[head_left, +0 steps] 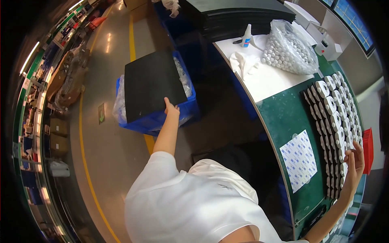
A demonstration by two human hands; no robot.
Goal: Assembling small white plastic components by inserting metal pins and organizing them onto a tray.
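My left hand [172,107] reaches out to the left and grips the near edge of a flat black sheet [152,83]. The sheet lies across the top of a blue plastic crate [189,108], with clear plastic bags showing at its sides. Over on the right, my right hand [355,164] is held beside the stacked black trays of white round parts [336,117], its fingers bent and apart. Nothing shows between those fingers; whether a fingertip touches a part I cannot tell.
On the green worktable [279,115] lie a blue-printed white sheet [299,160], a clear bag of white balls [289,50], a small white bottle [246,36] and a white cloth [245,64]. A black sheet stack [239,20] stands behind. A red bin [368,150] sits far right.
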